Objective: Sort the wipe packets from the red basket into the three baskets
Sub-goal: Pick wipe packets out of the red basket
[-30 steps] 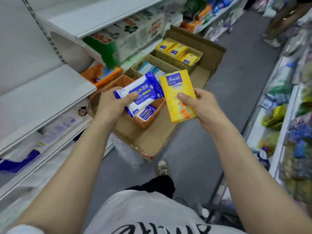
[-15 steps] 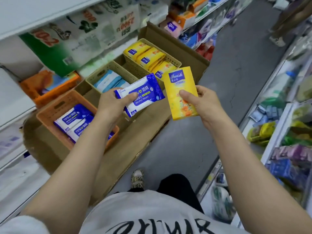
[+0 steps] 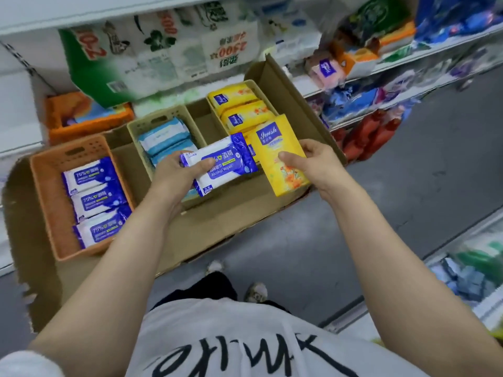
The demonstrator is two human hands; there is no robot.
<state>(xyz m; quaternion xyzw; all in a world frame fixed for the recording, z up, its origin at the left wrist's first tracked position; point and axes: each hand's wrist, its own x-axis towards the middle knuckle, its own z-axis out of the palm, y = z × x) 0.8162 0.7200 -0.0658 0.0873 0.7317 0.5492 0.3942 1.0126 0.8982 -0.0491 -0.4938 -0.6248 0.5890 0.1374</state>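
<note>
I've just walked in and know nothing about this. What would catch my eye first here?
Two hands held out in the middle: the left hand grips a blue alcohol wipes packet, the right hand a yellow packet. Below them a cardboard tray holds three baskets sorted by colour: an orange basket of blue packets at left, a beige basket of pale blue ones in the middle, another basket of yellow ones at right.

Three baskets sit in a row in a flat cardboard box [image 3: 217,235] — the left basket [image 3: 51,202] nearest, the middle basket [image 3: 141,126] farther, the right basket [image 3: 261,85] farthest. Each holds wipe packets. Behind the box is a shelf [image 3: 386,63] — another basket [image 3: 81,126] sits there, far left.
</note>
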